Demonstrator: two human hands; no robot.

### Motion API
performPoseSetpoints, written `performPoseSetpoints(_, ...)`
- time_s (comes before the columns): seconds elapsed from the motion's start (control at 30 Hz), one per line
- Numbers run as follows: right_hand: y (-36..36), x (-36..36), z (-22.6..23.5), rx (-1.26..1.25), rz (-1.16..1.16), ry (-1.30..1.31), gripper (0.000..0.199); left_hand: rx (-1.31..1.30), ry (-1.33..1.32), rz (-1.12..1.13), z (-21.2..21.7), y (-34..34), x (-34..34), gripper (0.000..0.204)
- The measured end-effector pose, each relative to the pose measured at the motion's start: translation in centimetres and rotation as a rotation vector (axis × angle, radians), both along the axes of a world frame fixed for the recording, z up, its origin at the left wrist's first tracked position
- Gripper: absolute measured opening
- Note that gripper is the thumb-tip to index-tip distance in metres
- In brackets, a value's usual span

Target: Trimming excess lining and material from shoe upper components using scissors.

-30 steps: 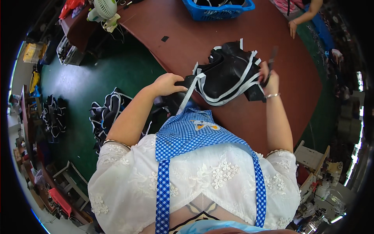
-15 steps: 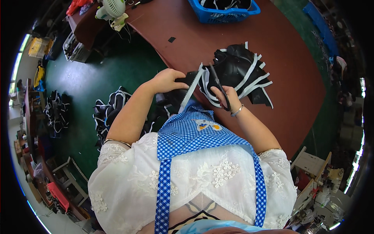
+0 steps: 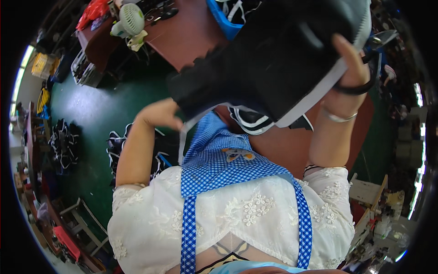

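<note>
A large black piece with a white edging strip (image 3: 260, 73) is raised close to the camera, slanting from lower left to upper right. My right hand (image 3: 349, 86) grips its white-edged right side, thumb on the black face. The same hand keeps a pair of scissors (image 3: 375, 68) by its dark handle loop, blades pointing away. At the piece's lower left end, my left hand (image 3: 159, 114) pinches the corner, where a narrow white strip (image 3: 183, 144) hangs down. More black pieces with white edging (image 3: 251, 122) lie on the table beneath, mostly hidden.
The brown-red table (image 3: 182, 39) spreads ahead, with a blue basket (image 3: 224, 22) at its far side. A small fan (image 3: 131, 19) stands at far left. White-edged black pieces (image 3: 65, 144) are heaped on the green floor (image 3: 96, 107) at left.
My right hand has risen to the right with the scissors, lifting a black piece off the pile toward the camera. My left hand has shifted left and slightly down.
</note>
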State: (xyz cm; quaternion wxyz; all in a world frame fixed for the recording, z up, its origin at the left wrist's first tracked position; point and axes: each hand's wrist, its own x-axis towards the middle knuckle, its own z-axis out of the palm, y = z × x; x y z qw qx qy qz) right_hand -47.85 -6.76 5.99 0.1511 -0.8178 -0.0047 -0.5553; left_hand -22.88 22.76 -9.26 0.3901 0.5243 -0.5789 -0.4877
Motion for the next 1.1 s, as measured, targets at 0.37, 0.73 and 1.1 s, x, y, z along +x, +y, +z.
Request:
performPoseSetpoints(0.37, -14.2, -9.7, -20.8, 0.928, -0.943, 0.502, 0.035, 0.300, -0.235, 0.337, -6.3, -8.9, -6.4, 0.030)
performPoseSetpoints(0.73, 6.9, -6.3, -24.2, 1.391, 0.472, 1.215, 0.044, 0.368, -0.191, 0.309, -5.8, -9.0, -6.3, 0.023)
performPoseSetpoints(1.1, 10.9, -0.1, -19.4, 1.259, 0.538, 0.552, 0.037, 0.142, 0.302, 0.596, 1.2, -8.7, -6.4, 0.019)
